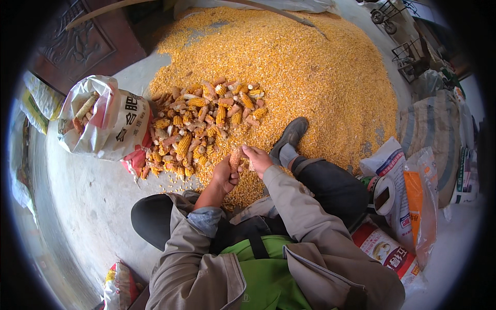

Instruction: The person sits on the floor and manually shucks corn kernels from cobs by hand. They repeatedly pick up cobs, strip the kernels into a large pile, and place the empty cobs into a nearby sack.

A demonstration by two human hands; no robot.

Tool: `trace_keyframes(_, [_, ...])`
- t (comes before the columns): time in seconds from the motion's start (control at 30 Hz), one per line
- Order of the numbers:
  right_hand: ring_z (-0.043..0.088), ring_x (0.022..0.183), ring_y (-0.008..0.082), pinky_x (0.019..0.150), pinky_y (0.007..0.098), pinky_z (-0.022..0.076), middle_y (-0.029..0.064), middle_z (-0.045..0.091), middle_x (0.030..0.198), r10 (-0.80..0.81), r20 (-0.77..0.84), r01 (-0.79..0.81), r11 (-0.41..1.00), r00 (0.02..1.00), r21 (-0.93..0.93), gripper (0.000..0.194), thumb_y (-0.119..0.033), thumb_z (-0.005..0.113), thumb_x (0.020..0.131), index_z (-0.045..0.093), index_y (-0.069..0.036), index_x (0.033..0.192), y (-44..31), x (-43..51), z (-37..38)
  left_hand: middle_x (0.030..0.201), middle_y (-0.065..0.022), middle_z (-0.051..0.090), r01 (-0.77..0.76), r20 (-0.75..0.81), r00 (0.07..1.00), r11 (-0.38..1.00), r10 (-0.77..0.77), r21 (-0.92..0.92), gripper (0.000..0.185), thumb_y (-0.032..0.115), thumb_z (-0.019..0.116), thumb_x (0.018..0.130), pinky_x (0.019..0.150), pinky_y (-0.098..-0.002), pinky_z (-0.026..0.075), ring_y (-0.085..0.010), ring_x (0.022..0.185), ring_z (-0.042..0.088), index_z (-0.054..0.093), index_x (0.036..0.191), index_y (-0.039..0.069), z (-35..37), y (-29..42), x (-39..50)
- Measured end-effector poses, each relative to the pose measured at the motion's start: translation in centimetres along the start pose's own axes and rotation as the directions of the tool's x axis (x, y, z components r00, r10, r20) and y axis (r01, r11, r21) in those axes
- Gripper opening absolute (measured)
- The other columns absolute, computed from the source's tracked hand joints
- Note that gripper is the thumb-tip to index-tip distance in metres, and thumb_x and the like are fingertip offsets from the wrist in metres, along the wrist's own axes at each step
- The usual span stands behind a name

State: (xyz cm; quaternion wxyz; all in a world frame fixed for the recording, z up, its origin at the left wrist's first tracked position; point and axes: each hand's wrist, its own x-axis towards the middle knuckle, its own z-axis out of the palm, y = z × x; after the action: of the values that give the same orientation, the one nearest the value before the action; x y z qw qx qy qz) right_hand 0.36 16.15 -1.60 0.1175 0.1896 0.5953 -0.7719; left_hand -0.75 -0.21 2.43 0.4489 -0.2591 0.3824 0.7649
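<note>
My left hand [225,174] is wrapped around a mostly stripped corn cob [235,159], held upright over the loose kernels. At the cob's upper end, the thumb of my right hand [259,158] presses close against it. A reddish, cob-like piece [251,166] shows under the right palm, mostly hidden by the fingers. Just beyond my hands lies a heap of corn cobs [197,120], some with yellow kernels on and others bare. Loose corn kernels [317,73] spread widely over the floor behind and to the right of the heap.
A white woven sack [128,116] holding bare cobs stands left of the heap. My shoe [291,135] rests among the kernels. At right, a phone [382,198] lies on a round container [389,207] beside plastic bags [420,209]. A long wooden handle [279,14] crosses the far side.
</note>
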Motion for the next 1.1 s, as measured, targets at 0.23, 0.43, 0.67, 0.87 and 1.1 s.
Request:
trace_keyframes(0.23, [0.056,0.076,0.0073,0.063,0.0248,0.0483,-0.0011,0.064,0.095,0.032,0.113,-0.043,0.994,0.993,0.102,0.041,-0.034,0.065,0.097,0.065,-0.002,0.123,-1.1,-0.2,-0.4,0.067,-0.0017,0.059,-0.060,-0.013,0.998,0.987,0.062,0.147,0.047,0.046,0.033,0.106,0.035,-0.0228,0.024,-0.0086,0.041,0.040,0.058,0.093,0.009,1.2,0.0,-0.8])
trace_keyframes(0.43, [0.047,0.056,0.0062,0.044,0.0251,0.0388,-0.0030,0.056,0.076,0.132,0.001,-0.132,0.991,0.991,0.013,0.040,-0.039,0.068,0.095,0.068,-0.004,0.114,-1.7,-0.9,-0.4,0.059,-0.0021,0.053,-0.134,-0.186,0.957,0.908,0.223,0.396,0.048,0.049,0.040,0.105,0.035,-0.0275,0.028,-0.0119,0.040,0.042,0.060,0.088,0.009,1.4,-0.8,-0.6])
trace_keyframes(0.67, [0.042,0.046,0.0071,0.038,0.0246,0.0334,-0.0002,0.053,0.067,0.170,0.053,-0.175,0.981,0.984,0.088,0.042,-0.048,0.069,0.092,0.066,-0.006,0.094,-2.9,-1.6,-0.4,0.059,-0.0019,0.053,-0.134,-0.247,0.915,0.819,0.319,0.558,0.046,0.049,0.043,0.104,0.036,-0.0260,0.029,-0.0122,0.041,0.044,0.060,0.088,0.009,1.0,-0.7,-0.3])
trace_keyframes(0.87, [0.041,0.047,0.0074,0.038,0.0245,0.0315,-0.0002,0.053,0.070,0.192,-0.065,-0.187,0.979,0.979,0.080,0.044,-0.052,0.070,0.090,0.061,-0.009,0.092,-3.3,-1.7,-0.3,0.067,-0.0044,0.057,-0.268,-0.050,0.943,0.837,0.330,0.476,0.047,0.050,0.043,0.104,0.041,-0.0266,0.034,-0.0140,0.052,0.052,0.059,0.094,0.008,1.8,-1.4,-0.6])
trace_keyframes(1.1, [0.047,0.052,0.0080,0.041,0.0239,0.0341,0.0004,0.056,0.072,0.301,0.032,-0.291,0.884,0.953,0.364,0.037,-0.048,0.065,0.095,0.059,-0.012,0.093,-4.5,-2.5,-1.2,0.057,-0.0036,0.049,-0.108,-0.038,0.992,0.954,0.123,0.281,0.060,0.055,0.030,0.105,0.040,-0.0307,0.031,-0.0159,0.045,0.041,0.063,0.101,0.005,0.7,-0.8,-0.4])
